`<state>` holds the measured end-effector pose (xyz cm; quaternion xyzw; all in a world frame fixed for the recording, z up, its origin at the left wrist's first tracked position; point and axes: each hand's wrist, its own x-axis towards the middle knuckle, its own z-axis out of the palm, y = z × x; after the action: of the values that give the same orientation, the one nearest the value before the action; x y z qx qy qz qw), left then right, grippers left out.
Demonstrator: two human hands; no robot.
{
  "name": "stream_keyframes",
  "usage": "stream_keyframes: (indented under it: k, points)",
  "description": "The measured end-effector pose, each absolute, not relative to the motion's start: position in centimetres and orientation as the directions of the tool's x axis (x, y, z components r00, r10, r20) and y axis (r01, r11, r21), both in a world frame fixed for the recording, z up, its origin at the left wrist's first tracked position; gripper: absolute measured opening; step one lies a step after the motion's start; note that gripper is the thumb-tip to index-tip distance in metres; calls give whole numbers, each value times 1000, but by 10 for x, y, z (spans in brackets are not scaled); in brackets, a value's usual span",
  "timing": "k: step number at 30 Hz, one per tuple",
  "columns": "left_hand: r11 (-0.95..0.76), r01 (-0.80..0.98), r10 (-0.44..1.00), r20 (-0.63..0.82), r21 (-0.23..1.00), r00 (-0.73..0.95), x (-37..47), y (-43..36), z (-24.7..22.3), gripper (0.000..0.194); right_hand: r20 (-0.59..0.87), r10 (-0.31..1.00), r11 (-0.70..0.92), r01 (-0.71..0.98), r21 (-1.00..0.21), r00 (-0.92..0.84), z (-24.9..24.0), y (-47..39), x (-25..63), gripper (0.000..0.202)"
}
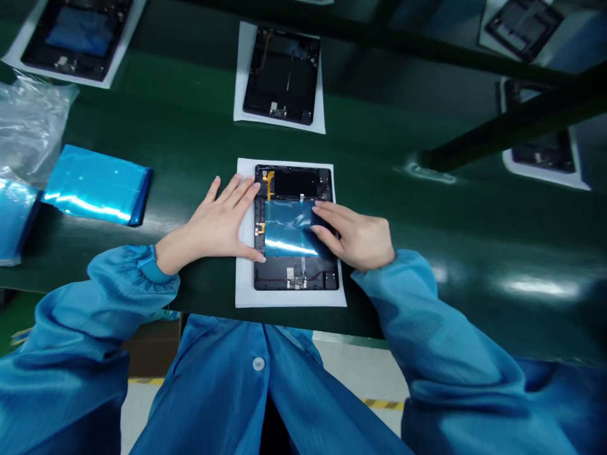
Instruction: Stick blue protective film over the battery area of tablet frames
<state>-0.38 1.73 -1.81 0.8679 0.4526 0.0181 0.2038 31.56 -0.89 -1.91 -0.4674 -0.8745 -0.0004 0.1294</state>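
An opened tablet housing (277,272) with its inner parts exposed lies on a white foam sheet (244,297) in front of me. Across its middle is a shiny, slightly creased blue film (289,230); what lies under it is hidden. My left hand (218,218) is open, fingers spread, with the fingertips and thumb resting on the housing's left edge. At the film's right side, my right hand (358,237) has its fingers bent together, thumb and fingertips on the film. Orange flex cables (270,183) show at the housing's upper left.
Left of me lies a stack of blue film sheets (99,183) beside a clear plastic bag (33,126). Other opened tablets (284,76) on white sheets stand farther back, one at left with blue film (80,31). A dark bar (512,117) slants across the right.
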Motion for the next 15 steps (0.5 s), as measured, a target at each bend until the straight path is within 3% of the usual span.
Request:
stream_keyframes:
  k: [6,12,15]
  points:
    - [-513,768,787,-145,384,599,-4,17,-20,151,260,684,717,694,-68,-682,-18,-48,329,35]
    - [-506,775,792,-153,378,591,-6,19,-16,149,236,802,579,811,-79,-549,-18,-22,317,44]
    - [-503,780,797,-150,372,585,-5,19,-17,148,209,804,585,804,-110,-557,-19,-21,318,43]
